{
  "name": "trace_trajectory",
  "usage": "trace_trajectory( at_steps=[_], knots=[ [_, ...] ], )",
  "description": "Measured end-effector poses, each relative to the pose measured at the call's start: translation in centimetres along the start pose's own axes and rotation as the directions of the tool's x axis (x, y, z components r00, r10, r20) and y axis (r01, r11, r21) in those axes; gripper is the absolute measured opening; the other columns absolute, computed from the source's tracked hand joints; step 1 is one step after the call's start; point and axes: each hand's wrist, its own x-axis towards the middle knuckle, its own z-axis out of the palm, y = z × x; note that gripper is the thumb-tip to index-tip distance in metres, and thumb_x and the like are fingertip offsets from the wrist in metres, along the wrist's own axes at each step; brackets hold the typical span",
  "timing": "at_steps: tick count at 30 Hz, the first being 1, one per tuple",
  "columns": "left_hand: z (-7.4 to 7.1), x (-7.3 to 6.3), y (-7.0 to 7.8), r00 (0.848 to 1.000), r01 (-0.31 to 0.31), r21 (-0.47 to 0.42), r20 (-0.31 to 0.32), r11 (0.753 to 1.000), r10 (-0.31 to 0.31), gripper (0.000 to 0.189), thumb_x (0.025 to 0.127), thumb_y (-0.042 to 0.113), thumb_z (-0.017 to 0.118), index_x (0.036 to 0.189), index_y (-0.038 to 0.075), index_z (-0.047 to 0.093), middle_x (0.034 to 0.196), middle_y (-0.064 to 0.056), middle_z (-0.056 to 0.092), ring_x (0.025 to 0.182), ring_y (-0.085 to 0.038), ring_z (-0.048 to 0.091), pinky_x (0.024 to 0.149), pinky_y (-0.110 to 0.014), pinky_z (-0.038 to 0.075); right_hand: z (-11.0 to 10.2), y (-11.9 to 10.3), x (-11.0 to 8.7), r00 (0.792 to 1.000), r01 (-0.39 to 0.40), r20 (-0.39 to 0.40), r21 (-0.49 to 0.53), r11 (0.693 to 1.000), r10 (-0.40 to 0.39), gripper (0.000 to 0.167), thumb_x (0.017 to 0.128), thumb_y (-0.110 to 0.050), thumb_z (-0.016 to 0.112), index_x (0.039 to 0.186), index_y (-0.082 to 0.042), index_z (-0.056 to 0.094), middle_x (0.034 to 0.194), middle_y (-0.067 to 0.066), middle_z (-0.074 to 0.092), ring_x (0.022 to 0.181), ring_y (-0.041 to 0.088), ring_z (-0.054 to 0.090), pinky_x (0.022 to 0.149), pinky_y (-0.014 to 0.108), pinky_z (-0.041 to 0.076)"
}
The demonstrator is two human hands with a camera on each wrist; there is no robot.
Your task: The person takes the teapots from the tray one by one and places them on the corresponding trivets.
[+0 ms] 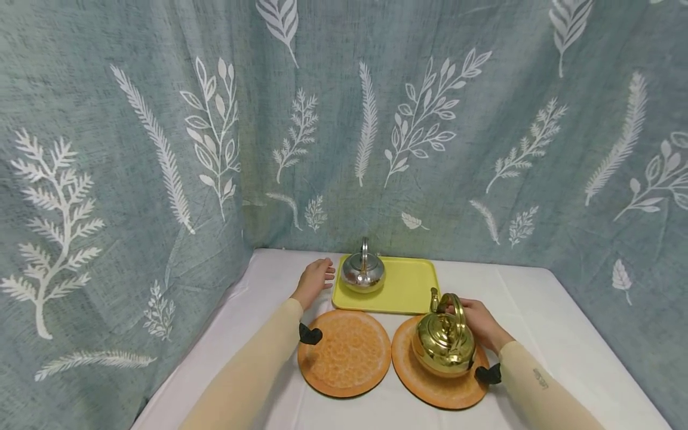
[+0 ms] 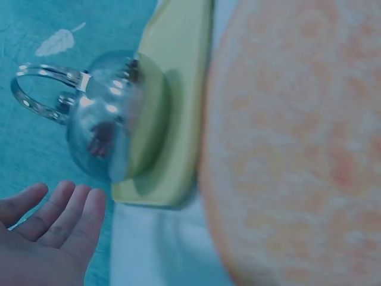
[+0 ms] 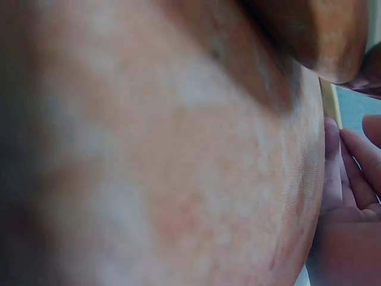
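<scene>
A shiny silver kettle [image 1: 363, 273] with an upright loop handle stands on the left part of a yellow tray [image 1: 408, 283]. Just left of it is my left hand [image 1: 316, 280], fingers extended and apart from the kettle; the left wrist view also shows a gap there. A brass-coloured kettle [image 1: 443, 346] sits over the right round orange mat [image 1: 403, 358], its handle up. My right hand [image 1: 478, 319] is behind and right of this kettle, partly hidden by its handle. In the right wrist view its fingers [image 3: 351, 170] look straight, below the kettle's body [image 3: 324, 42].
Another round orange mat [image 1: 344, 355] lies beside the right one, in front of the tray. White cloth [image 1: 521, 298] covers the table. A blue-green leaf-patterned curtain [image 1: 333, 125] encloses the back and both sides.
</scene>
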Motion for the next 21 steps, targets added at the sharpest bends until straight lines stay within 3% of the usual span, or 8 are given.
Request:
trace_trajectory(
  at_steps=[5, 12, 21],
  knots=[
    [1.2, 1.0, 2.1, 0.999, -0.008, -0.001, 0.035, 1.000, 0.008, 0.059, 0.120, 0.038, 0.038, 0.157, -0.007, 0.048, 0.153, -0.030, 0.054, 0.142, -0.044, 0.053, 0.117, -0.053, 0.051, -0.3, 0.3, 0.0, 1.000, -0.007, -0.018, 0.008, 1.000, 0.007, 0.042, 0.110, -0.016, 0.065, 0.143, 0.010, 0.064, 0.138, 0.024, 0.067, 0.125, 0.032, 0.064, 0.089, 0.033, 0.061],
    [3.3, 2.5, 4.7, 0.997, -0.027, -0.005, 0.069, 1.000, 0.028, 0.061, 0.120, 0.038, 0.038, 0.161, -0.007, 0.045, 0.152, -0.027, 0.057, 0.141, -0.040, 0.055, 0.117, -0.053, 0.051, -0.4, 0.6, 0.0, 0.999, 0.013, -0.044, 0.051, 0.999, -0.011, 0.030, 0.108, -0.013, 0.067, 0.127, 0.010, 0.072, 0.125, 0.019, 0.071, 0.109, 0.020, 0.065, 0.083, 0.030, 0.062],
    [4.4, 3.2, 6.2, 0.996, -0.023, -0.004, 0.081, 1.000, 0.024, 0.059, 0.120, 0.035, 0.041, 0.160, -0.009, 0.045, 0.151, -0.026, 0.058, 0.138, -0.038, 0.059, 0.114, -0.049, 0.054, 0.1, 0.6, 0.3, 0.999, 0.018, -0.041, 0.063, 0.998, -0.015, 0.032, 0.107, -0.012, 0.068, 0.130, 0.009, 0.072, 0.130, 0.022, 0.070, 0.122, 0.030, 0.064, 0.089, 0.032, 0.061]
  ],
)
